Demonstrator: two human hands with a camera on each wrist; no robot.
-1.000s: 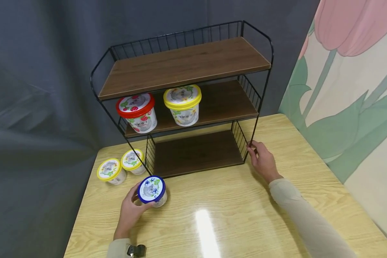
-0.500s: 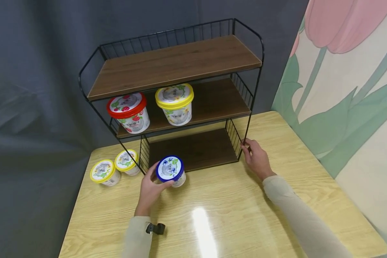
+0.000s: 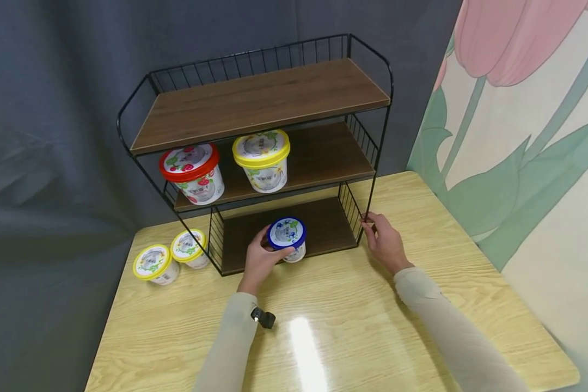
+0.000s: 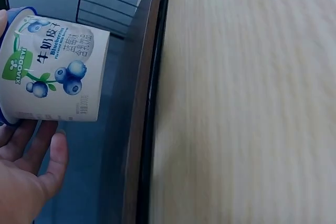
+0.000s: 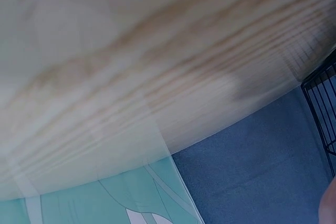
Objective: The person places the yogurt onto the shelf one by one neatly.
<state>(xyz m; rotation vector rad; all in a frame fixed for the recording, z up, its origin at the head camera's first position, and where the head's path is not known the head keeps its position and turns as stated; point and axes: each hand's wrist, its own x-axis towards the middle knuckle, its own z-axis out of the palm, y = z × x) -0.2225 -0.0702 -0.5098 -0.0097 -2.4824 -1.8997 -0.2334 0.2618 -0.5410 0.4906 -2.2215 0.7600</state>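
My left hand grips a white cup with a blue lid at the front edge of the bottom shelf. Blueberries are printed on the cup's side in the left wrist view, where fingers lie along it. Whether its base touches the board I cannot tell. At the rack's right front post, my right hand pinches the black metal frame. On the middle shelf stand a red-lidded cup at the left and a yellow-lidded cup beside it.
Two yellow-lidded cups, a nearer one and a farther one, stand on the wooden table left of the rack. The rack's top board overhangs the lower shelves. A dark curtain hangs behind.
My left hand has carried the blue-lidded cup right and away from me, from the table before the rack's left front post to the bottom shelf. My right hand stays on the post.
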